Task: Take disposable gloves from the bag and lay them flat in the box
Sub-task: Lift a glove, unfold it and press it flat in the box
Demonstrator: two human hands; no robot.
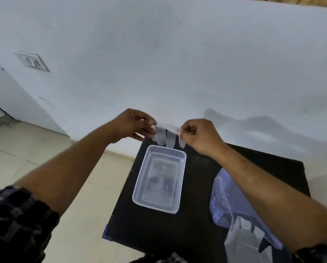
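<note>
A thin clear disposable glove [165,136] hangs stretched between both hands, its fingers pointing down just above the far end of the box. My left hand [134,124] pinches its left edge and my right hand [198,134] pinches its right edge. The clear plastic box [140,184] lies on the black table [193,215], with nothing in it that I can make out. The bluish transparent bag [223,202] rests on the table's right side under my right forearm, and more clear gloves [244,238] lie at its near end.
A white wall rises directly behind the table. Beige tiled floor [45,152] spreads to the left. A switch plate [32,61] sits on the wall at upper left. The table's left edge runs close to the box.
</note>
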